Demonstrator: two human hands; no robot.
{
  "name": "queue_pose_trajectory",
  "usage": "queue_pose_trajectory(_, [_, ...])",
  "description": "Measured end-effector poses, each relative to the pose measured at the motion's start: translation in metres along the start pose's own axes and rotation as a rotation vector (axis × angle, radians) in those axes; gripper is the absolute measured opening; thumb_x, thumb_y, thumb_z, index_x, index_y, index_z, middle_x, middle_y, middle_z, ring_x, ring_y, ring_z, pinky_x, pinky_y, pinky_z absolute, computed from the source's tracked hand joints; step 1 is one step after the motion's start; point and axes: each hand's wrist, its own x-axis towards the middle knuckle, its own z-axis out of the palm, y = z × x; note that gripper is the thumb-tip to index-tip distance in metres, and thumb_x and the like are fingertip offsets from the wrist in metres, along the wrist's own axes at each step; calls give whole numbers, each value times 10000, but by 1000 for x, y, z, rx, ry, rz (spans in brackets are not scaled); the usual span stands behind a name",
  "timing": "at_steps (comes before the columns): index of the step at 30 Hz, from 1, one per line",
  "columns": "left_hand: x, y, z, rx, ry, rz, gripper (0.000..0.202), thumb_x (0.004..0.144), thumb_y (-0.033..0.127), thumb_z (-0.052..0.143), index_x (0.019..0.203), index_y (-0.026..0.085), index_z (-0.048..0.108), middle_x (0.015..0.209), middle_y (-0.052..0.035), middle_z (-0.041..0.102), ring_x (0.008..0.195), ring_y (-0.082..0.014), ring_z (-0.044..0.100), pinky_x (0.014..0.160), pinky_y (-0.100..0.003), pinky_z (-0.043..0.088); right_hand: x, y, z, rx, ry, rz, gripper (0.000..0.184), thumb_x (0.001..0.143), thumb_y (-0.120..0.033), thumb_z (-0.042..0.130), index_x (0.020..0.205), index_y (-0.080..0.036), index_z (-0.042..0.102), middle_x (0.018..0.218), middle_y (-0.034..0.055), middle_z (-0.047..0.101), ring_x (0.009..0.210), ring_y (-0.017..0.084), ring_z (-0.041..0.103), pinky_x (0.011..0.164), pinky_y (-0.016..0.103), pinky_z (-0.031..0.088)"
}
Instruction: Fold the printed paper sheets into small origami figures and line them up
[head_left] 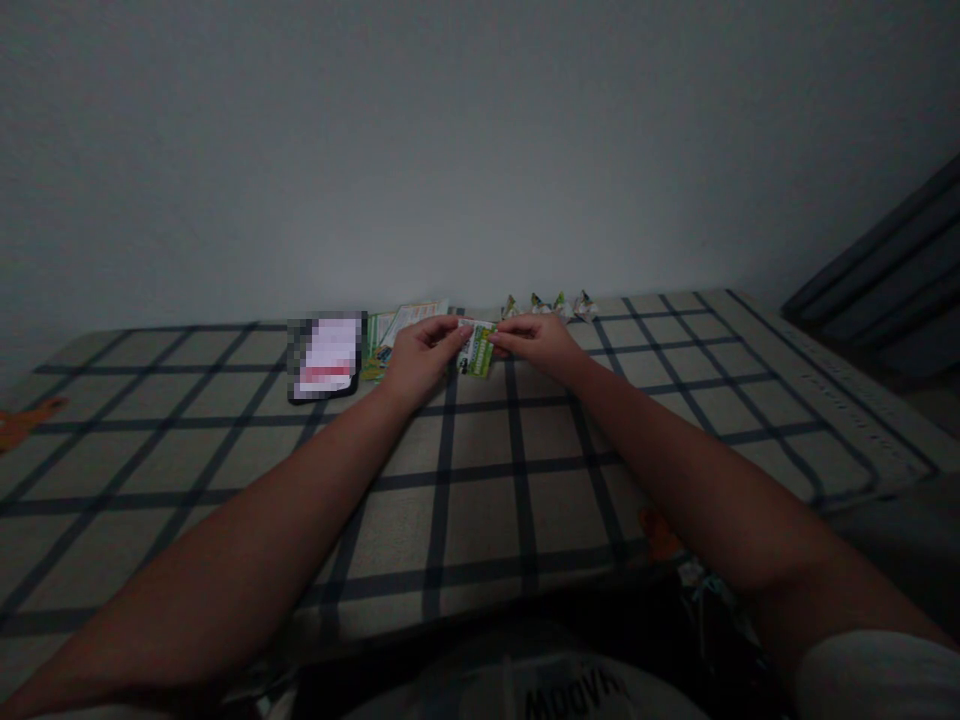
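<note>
My left hand (426, 352) and my right hand (536, 342) meet over the far middle of the table. Between them is a small green-and-white printed piece of paper (475, 350), pinched at its left and upper edge by the left fingers and at its upper right by the right fingers. Whether it is a single layer or folded I cannot tell. Just behind my left hand lie several green-and-white printed sheets (401, 318), partly covered by that hand. Beyond my right hand, a row of several small folded pieces with pointed tips (583, 306) stands near the wall.
A phone (328, 355) with a lit, blurred-out screen lies left of the sheets. The table wears a checked cloth (480, 500) with dark lines, and a pale wall (480, 150) rises along its back edge. Dark slanted slats (885, 270) are at the right.
</note>
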Motion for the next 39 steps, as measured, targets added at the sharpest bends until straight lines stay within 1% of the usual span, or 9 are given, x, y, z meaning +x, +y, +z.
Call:
queue_pose_trajectory(7, [-2, 6, 0, 54, -20, 1, 380, 774, 534, 782, 946, 195, 804, 938, -76, 783, 852, -207, 704, 812, -352, 567, -3, -5, -2, -217, 10, -101, 399, 812, -533, 711, 824, -137, 762, 734, 59, 716, 695, 141, 651, 671, 276, 536])
queue_pose_trajectory(12, [-2, 6, -1, 91, -25, 16, 376, 785, 528, 775, 959, 196, 809, 944, -77, 786, 854, -209, 702, 833, -359, 556, -5, -7, -3, -264, 25, -135, 361, 840, -483, 684, 834, -131, 766, 741, 59, 717, 684, 134, 640, 665, 267, 508])
queue_pose_trajectory(21, [-2, 0, -3, 135, -32, 42, 336, 803, 516, 761, 931, 209, 808, 898, -63, 777, 829, -204, 696, 807, -351, 557, -5, -10, -4, -390, 23, -224, 355, 887, -467, 631, 802, -144, 753, 707, 39, 706, 644, 121, 582, 616, 251, 430])
queue_pose_trajectory(23, [-2, 1, -2, 133, -31, 57, 343, 805, 487, 764, 1000, 207, 796, 926, -69, 773, 849, -200, 696, 814, -344, 558, -5, -11, -6, -441, 15, -247, 364, 905, -468, 613, 797, -148, 749, 700, 35, 699, 633, 120, 566, 610, 253, 415])
queue_pose_trajectory(26, [-3, 2, -1, 102, -28, 103, 453, 785, 435, 785, 1178, 215, 731, 970, -71, 761, 865, -190, 698, 782, -320, 562, -4, -12, -10, -554, -2, -312, 347, 922, -447, 604, 795, -157, 747, 717, 37, 704, 644, 128, 559, 637, 266, 415])
queue_pose_trajectory(27, [-3, 2, -1, 103, -22, 120, 456, 779, 425, 789, 1180, 217, 722, 967, -69, 758, 848, -184, 696, 760, -308, 561, -4, -13, -12, -584, -1, -336, 331, 924, -432, 604, 799, -162, 749, 737, 42, 712, 664, 136, 568, 660, 273, 423])
queue_pose_trajectory(30, [-3, 3, -3, 193, -24, 132, 320, 797, 436, 768, 1016, 204, 753, 896, -59, 749, 740, -159, 668, 688, -285, 545, -3, -15, -17, -655, -3, -388, 289, 924, -391, 609, 791, -177, 750, 784, 54, 725, 742, 163, 598, 732, 296, 441])
queue_pose_trajectory(32, [-3, 4, -5, 262, -44, 130, 283, 812, 451, 749, 942, 200, 765, 853, -55, 744, 698, -153, 649, 659, -281, 532, -3, -16, -20, -687, -25, -405, 277, 922, -374, 612, 779, -180, 747, 787, 58, 722, 768, 173, 607, 754, 304, 441])
queue_pose_trajectory(39, [-2, 7, -7, 418, -85, 160, 296, 810, 491, 740, 918, 220, 790, 889, -58, 763, 774, -181, 666, 640, -270, 502, -3, -19, -26, -752, -84, -441, 249, 932, -331, 590, 811, -186, 752, 834, 65, 747, 823, 191, 642, 788, 316, 447])
